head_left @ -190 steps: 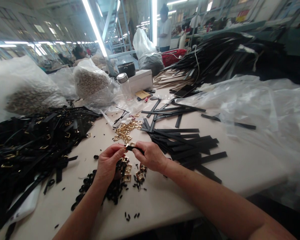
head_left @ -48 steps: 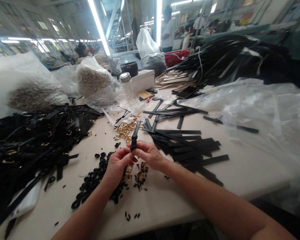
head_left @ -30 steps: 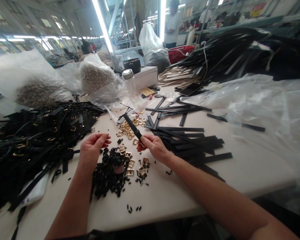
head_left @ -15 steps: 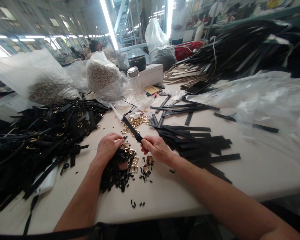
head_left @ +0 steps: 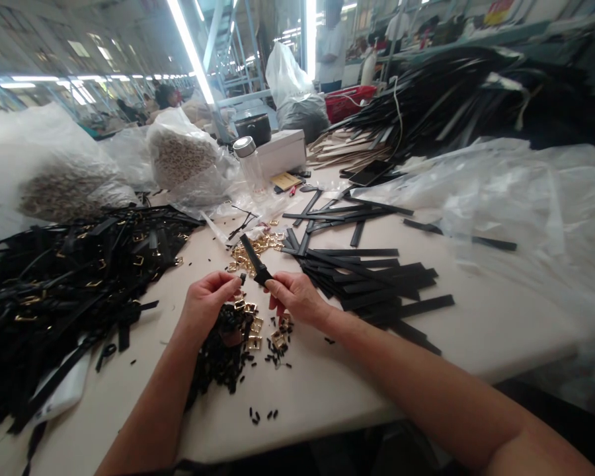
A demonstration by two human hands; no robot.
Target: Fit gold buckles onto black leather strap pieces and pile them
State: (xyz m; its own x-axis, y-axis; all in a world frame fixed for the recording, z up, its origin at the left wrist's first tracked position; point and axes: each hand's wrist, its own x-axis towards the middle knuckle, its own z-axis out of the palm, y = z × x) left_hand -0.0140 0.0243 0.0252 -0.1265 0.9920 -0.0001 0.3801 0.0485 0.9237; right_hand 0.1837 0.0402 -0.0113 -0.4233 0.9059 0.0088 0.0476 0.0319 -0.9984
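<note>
Bare arms (head_left: 406,371) slant in from the lower left and lower right; I see left hand (head_left: 210,295) and right hand (head_left: 296,297) pinching, nearly meeting mid-frame.

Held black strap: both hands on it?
No, only the right hand grips the black strap; the left hand pinches a small black piece apart from it.
</note>
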